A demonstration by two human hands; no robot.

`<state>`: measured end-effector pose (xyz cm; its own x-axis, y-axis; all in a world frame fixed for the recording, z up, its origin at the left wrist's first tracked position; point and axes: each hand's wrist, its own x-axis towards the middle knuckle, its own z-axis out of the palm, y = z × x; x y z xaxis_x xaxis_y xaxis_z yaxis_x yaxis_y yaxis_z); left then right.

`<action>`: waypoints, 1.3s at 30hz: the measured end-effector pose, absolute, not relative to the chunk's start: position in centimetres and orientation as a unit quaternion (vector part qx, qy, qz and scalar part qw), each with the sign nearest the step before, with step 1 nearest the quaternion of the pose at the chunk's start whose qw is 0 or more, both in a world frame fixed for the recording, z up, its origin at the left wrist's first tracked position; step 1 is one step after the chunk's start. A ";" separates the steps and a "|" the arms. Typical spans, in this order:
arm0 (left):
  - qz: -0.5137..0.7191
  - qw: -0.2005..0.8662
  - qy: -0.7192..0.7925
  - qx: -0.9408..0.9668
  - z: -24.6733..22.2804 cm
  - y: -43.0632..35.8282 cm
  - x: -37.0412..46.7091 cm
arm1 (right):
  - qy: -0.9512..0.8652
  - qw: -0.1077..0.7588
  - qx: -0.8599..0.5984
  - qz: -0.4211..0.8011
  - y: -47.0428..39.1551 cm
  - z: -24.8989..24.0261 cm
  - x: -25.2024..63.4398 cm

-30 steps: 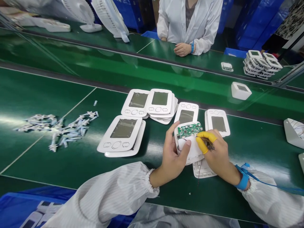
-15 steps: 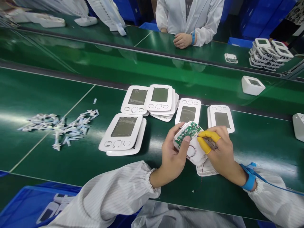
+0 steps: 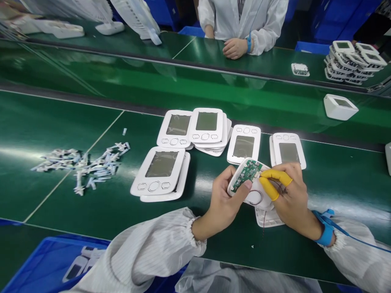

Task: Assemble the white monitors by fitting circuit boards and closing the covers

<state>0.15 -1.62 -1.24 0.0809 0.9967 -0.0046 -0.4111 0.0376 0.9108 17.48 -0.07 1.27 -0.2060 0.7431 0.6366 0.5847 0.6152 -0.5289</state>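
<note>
I have the left hand [image 3: 224, 199] at the left side of the white housing [image 3: 266, 204], closed on it, thumb bent over its face, fingers around its far-left edge. Right of the housing, the right hand [image 3: 295, 197] reaches in, wrist low, its yellow-covered thumb and finger drawn nearly together; I can't tell what they pinch. Left of the housing, screen panels [image 3: 136, 186] show button outlines, any lettering too small for me to read. The housing tilts between both hands, its green circuit board [image 3: 246, 177] just left of the yellow fingertips [image 3: 267, 174].
</note>
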 end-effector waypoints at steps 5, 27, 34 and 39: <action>0.545 0.613 0.358 0.446 -0.8 -1.4 0.1 | -0.780 0.451 -0.425 0.080 0.0 1.4 17.4; 0.495 0.528 0.359 0.589 -0.4 -1.5 0.0 | -0.778 0.443 -0.434 0.100 -0.1 0.8 17.8; 0.504 0.534 0.338 0.589 0.2 -1.8 0.6 | -0.746 0.472 -0.455 0.116 -0.9 0.8 17.2; 0.493 0.538 0.347 0.589 0.7 -1.6 0.2 | -0.727 0.483 -0.471 0.132 -0.7 1.0 16.8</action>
